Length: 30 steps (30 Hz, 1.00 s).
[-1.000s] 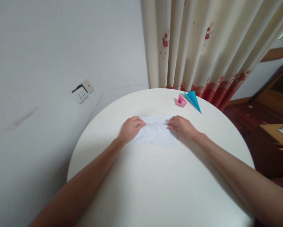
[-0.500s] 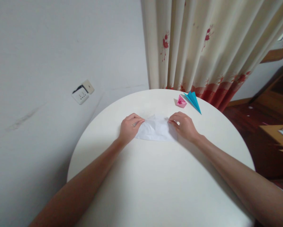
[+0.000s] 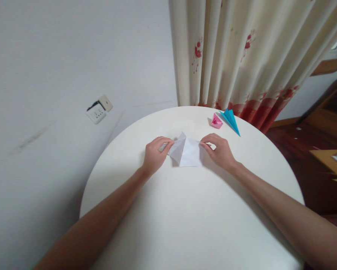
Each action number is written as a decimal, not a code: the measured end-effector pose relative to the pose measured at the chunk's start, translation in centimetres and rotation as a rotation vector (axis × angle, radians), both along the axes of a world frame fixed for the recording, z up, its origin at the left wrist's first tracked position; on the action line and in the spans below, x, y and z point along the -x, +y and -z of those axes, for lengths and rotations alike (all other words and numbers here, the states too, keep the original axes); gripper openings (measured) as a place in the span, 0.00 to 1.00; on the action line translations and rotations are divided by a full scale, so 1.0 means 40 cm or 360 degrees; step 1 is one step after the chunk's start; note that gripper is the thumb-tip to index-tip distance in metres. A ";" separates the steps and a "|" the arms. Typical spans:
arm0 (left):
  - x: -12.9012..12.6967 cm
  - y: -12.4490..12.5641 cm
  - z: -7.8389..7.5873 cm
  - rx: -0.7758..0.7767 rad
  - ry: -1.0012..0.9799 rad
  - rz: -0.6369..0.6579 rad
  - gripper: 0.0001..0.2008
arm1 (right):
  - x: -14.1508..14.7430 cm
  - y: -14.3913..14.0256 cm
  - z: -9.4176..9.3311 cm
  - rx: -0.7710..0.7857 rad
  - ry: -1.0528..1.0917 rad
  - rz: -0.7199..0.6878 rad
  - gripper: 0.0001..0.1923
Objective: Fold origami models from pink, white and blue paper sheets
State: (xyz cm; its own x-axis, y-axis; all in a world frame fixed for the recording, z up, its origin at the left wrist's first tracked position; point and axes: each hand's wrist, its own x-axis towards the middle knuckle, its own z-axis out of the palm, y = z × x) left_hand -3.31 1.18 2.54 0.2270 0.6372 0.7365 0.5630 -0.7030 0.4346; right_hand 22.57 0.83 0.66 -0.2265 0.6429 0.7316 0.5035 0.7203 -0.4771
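A creased white sheet of paper (image 3: 187,152) sits folded on the round white table (image 3: 185,217), bulging up into a peak in the middle. My left hand (image 3: 154,155) pinches its left corner between thumb and fingers. My right hand (image 3: 219,150) pinches the right corner. Both hands rest on the tabletop on either side of the paper.
A small pink folded paper shape (image 3: 215,121) and a blue paper plane (image 3: 230,119) lie at the table's far edge. A cream curtain with red flowers (image 3: 241,56) hangs behind. A wall socket (image 3: 98,109) is on the white wall at left. Wooden furniture (image 3: 326,157) stands right.
The flat sheet has been drawn together: my hands moved its two sides inward, so the paper went from a wide flat shape to a narrower, raised fold.
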 end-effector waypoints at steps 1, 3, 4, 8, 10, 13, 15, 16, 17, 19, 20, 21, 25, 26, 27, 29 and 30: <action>-0.001 -0.002 -0.001 0.0010 0.0002 -0.0020 0.05 | 0.002 -0.002 -0.001 -0.0006 0.0008 -0.0008 0.07; -0.003 -0.007 -0.001 0.0033 -0.0002 -0.0061 0.05 | 0.006 -0.006 -0.003 -0.0029 0.0032 -0.0025 0.07; -0.005 -0.010 -0.001 0.0045 -0.0009 -0.0077 0.05 | 0.007 -0.009 -0.005 -0.0040 0.0046 -0.0034 0.07; -0.015 -0.024 0.001 0.0102 -0.0073 -0.0075 0.04 | 0.016 -0.017 -0.010 -0.0068 0.0103 -0.0074 0.05; -0.023 -0.032 0.003 0.0163 -0.0116 -0.0059 0.06 | 0.022 -0.022 -0.012 -0.0079 0.0121 -0.0091 0.04; -0.033 -0.044 0.001 0.0243 -0.0169 -0.0006 0.08 | 0.031 -0.032 -0.017 -0.0093 0.0127 -0.0105 0.03; -0.038 -0.050 -0.002 0.0269 -0.0169 0.0065 0.05 | 0.036 -0.039 -0.021 -0.0096 0.0122 -0.0104 0.03; -0.039 -0.052 -0.004 0.0289 -0.0171 0.0104 0.05 | 0.039 -0.043 -0.024 -0.0098 0.0119 -0.0101 0.04; -0.039 -0.054 -0.005 0.0322 -0.0180 0.0144 0.06 | 0.041 -0.046 -0.026 -0.0098 0.0113 -0.0095 0.04; -0.039 -0.057 -0.005 0.0429 -0.0221 0.0219 0.08 | 0.045 -0.052 -0.029 -0.0109 0.0099 -0.0084 0.05; -0.039 -0.058 -0.004 0.0482 -0.0257 0.0255 0.08 | 0.046 -0.054 -0.030 -0.0124 0.0090 -0.0081 0.05; -0.039 -0.059 -0.003 0.0526 -0.0302 0.0289 0.09 | 0.047 -0.056 -0.031 -0.0144 0.0080 -0.0078 0.04; -0.047 -0.065 -0.003 0.0655 -0.0484 0.0431 0.20 | 0.053 -0.062 -0.035 -0.0299 0.0016 -0.0074 0.03; -0.050 -0.068 -0.005 0.0681 -0.0499 0.0457 0.22 | 0.055 -0.063 -0.036 -0.0345 -0.0001 -0.0074 0.03; -0.053 -0.071 -0.008 0.0703 -0.0494 0.0468 0.24 | 0.056 -0.065 -0.036 -0.0385 -0.0017 -0.0073 0.03; -0.057 -0.076 -0.014 0.0709 -0.0441 0.0422 0.24 | 0.059 -0.067 -0.035 -0.0431 -0.0046 -0.0078 0.04; -0.058 -0.078 -0.017 0.0695 -0.0404 0.0372 0.23 | 0.061 -0.067 -0.034 -0.0438 -0.0062 -0.0087 0.04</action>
